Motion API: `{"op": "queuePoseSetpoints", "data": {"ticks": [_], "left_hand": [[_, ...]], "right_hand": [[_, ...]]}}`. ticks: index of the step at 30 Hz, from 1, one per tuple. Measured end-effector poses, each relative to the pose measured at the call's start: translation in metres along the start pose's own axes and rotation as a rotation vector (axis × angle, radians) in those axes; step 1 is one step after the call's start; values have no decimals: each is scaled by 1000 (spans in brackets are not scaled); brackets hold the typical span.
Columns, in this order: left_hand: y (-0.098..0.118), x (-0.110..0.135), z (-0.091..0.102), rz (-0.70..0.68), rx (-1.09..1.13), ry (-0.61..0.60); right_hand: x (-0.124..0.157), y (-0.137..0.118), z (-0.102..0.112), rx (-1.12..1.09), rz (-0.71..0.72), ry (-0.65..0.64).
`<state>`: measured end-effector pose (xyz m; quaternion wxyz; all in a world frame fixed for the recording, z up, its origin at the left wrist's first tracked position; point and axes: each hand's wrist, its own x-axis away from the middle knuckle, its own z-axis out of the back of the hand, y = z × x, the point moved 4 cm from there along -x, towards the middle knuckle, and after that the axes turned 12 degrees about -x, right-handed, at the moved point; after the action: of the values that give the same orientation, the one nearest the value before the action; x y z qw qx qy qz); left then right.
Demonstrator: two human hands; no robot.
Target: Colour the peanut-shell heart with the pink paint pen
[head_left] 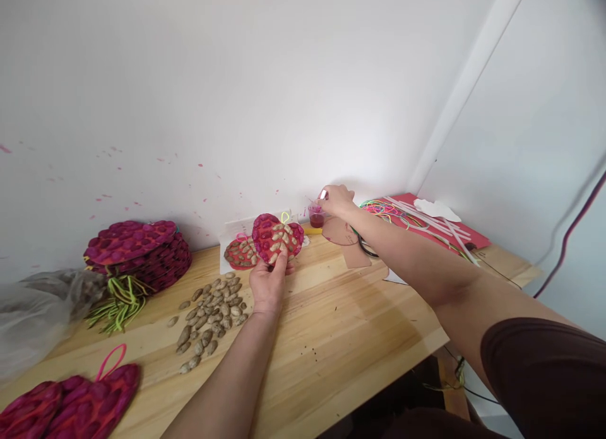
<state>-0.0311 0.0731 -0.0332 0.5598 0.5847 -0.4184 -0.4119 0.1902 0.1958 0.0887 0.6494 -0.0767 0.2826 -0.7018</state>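
Observation:
My left hand (267,282) pinches the lower tip of a red heart-shaped piece (277,236) covered partly with peanut shells, a yellow loop at its top. It is held upright above the wooden table (341,325). My right hand (337,200) reaches to the back of the table, fingers closed on a thin stick that dips into a small cup of red paint (315,216). A second shell-covered heart (240,253) lies flat just behind the held one. Loose peanut shells (211,318) lie to the left of my left wrist.
A stack of painted dark-red hearts (139,248) with green cords (120,303) sits at the left. More painted hearts (71,404) lie at the near left corner. A clear plastic bag (33,313) is at the far left. Brown cardboard hearts (345,234), coloured cords and white strips on red sheet (426,221) lie at the right.

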Motion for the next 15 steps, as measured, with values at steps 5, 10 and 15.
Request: {"op": "queuePoseSetpoints", "data": {"ticks": [5,10,15], "left_hand": [[1,0,0,-9,-11,-13],[5,1,-1,0,37,-1],[9,4,-1,32,93,16]], "right_hand": [[3,3,0,-38,19,25],[7,6,4,-100,38,75],[20,13,24,-200,33,199]]}}
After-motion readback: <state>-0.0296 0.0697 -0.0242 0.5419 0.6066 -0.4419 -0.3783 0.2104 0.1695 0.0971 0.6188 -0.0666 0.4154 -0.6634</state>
